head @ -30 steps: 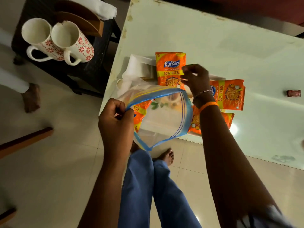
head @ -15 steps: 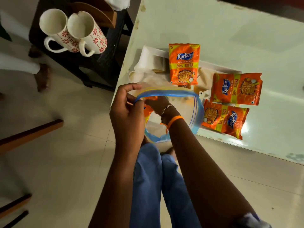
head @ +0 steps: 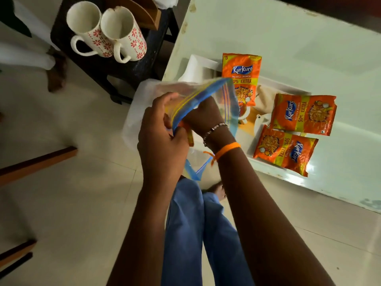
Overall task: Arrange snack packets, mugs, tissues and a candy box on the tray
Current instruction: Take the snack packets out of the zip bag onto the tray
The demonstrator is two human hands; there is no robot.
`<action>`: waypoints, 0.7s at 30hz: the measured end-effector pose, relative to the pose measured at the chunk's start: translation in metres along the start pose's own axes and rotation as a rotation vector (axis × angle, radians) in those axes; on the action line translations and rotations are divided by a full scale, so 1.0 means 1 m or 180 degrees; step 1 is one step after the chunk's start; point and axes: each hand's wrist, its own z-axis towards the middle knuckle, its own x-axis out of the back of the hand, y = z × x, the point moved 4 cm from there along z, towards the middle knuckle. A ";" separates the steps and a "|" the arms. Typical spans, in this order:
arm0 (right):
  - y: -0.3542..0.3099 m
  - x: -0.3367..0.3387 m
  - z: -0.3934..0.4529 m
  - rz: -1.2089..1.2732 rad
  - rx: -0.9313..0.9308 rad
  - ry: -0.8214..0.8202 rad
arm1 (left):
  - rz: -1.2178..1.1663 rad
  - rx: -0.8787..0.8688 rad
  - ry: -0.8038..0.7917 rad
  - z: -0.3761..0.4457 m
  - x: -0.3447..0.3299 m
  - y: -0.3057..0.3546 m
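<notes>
My left hand [head: 162,131] pinches the blue-and-yellow zip rim of a clear plastic bag [head: 208,89], held over the table's near-left corner. My right hand [head: 204,118] is inside the bag, fingers curled. An orange snack packet [head: 189,134] peeks out between my hands, mostly hidden. Three orange Kurkure packets lie on the white tray [head: 286,85]: one upright at the back [head: 241,71], one sideways on the right [head: 303,113], one at the front [head: 284,149]. Two white mugs with red flowers [head: 88,29] [head: 125,34] stand on a dark stool [head: 115,69] to the left.
The tray sits on a pale glass table [head: 288,34], close to its near-left edge. A wooden holder [head: 142,11] with white tissue stands behind the mugs. Another person's foot [head: 55,75] rests on the tiled floor beside the stool. My legs are below the bag.
My right hand left the back packet on the tray and went down into the bag. The bag's mouth has narrowed around my wrist, and the view has shifted left and closer.
</notes>
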 end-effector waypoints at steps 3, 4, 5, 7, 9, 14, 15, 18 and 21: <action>-0.013 0.040 -0.037 0.0034 0.0154 0.1287 | 0.0287 0.0085 0.0087 0.004 -0.008 -0.011; -0.005 0.052 -0.054 0.0250 0.0110 0.1250 | 0.0354 0.0157 0.0095 0.005 -0.010 -0.015; 0.003 0.066 -0.064 0.0541 0.0030 0.1215 | 0.0406 0.0235 0.0115 0.005 -0.011 -0.017; 0.022 0.093 -0.088 0.0920 -0.0103 0.1383 | 0.0466 0.0335 0.0229 0.005 -0.012 -0.019; 0.044 0.117 -0.106 0.1164 -0.0243 0.1786 | 0.0488 0.0383 0.0351 0.005 -0.010 -0.020; 0.094 0.136 -0.102 0.0786 -0.0786 0.2407 | 0.0524 0.0457 0.0421 0.003 -0.010 -0.022; 0.098 0.132 -0.094 0.0666 -0.0822 0.2321 | 0.0505 0.0435 0.0402 0.003 -0.011 -0.021; 0.107 0.118 -0.067 0.0539 -0.0791 0.1850 | 0.0433 0.0380 0.0281 0.001 -0.015 -0.018; 0.112 0.113 -0.055 -0.0111 -0.0729 0.1497 | 0.0349 0.0344 -0.0006 -0.005 -0.026 -0.014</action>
